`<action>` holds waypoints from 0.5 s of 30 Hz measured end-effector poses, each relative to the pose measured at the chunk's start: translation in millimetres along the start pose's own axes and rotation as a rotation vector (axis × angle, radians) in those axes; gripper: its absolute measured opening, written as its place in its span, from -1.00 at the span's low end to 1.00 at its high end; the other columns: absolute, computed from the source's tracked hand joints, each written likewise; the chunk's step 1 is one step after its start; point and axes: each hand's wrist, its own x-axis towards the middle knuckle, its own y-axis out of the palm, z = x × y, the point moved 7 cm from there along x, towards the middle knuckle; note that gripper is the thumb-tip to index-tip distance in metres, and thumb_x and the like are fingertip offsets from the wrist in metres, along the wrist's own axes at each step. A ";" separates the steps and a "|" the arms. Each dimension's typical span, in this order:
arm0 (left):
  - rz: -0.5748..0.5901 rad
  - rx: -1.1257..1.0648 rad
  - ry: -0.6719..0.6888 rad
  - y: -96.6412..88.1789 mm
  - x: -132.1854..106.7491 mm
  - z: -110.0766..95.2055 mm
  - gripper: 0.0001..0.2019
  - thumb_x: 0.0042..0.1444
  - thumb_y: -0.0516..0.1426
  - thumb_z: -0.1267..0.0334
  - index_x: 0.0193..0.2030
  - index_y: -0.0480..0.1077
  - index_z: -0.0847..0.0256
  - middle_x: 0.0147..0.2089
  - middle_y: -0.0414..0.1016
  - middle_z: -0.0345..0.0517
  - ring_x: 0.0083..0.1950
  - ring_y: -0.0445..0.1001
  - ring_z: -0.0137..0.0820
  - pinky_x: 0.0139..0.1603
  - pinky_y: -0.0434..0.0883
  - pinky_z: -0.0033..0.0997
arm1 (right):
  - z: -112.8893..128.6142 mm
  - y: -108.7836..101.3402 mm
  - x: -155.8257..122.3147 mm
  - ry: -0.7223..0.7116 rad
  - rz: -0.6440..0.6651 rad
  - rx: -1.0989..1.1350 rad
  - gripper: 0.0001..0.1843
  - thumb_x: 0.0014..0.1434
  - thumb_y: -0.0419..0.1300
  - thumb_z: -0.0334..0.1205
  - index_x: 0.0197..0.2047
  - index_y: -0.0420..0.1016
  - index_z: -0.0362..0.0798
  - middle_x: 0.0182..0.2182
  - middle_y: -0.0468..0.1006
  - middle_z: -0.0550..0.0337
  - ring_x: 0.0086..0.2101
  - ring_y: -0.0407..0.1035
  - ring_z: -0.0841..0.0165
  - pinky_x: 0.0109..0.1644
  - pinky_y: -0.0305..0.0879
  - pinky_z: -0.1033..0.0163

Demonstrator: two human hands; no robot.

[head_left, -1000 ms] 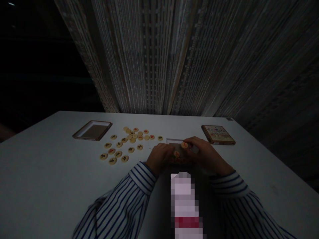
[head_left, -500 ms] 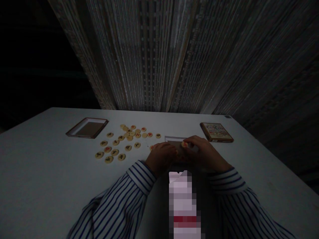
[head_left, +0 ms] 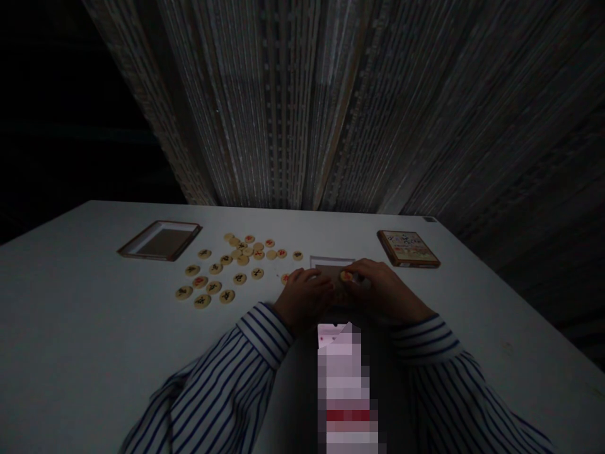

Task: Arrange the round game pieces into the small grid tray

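My right hand (head_left: 382, 293) pinches a round wooden game piece (head_left: 346, 276) with a red mark over a small shallow box (head_left: 333, 265) in front of me. My left hand (head_left: 302, 296) is curled at the box's left side, fingers closed against it; what it grips is hidden. Several more round pieces (head_left: 231, 268) with black or red marks lie scattered on the white table (head_left: 85, 328) to the left of my hands. Both arms wear striped sleeves.
An open box lid or tray (head_left: 161, 241) lies at the far left of the table. A closed printed box (head_left: 408, 248) lies at the far right. A wall of stacked corrugated sheets (head_left: 331, 107) rises behind the table's far edge. The scene is dim.
My hands have drawn closer together over the box and the piece in my right hand has sunk a little. The red piece seen near my left fingers is now hidden.
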 end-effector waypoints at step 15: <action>-0.064 0.069 0.034 -4.6 0.0 -2.1 -0.73 0.21 -0.08 0.22 -0.13 0.42 0.12 -0.02 0.47 -0.11 0.07 0.30 -0.21 0.05 0.25 -0.06 | 2.7 9.6 -2.0 -0.038 0.136 -0.170 -0.79 0.15 0.08 -0.21 -0.17 0.47 0.00 -0.29 0.56 0.14 -0.30 0.34 0.32 -0.25 0.08 0.22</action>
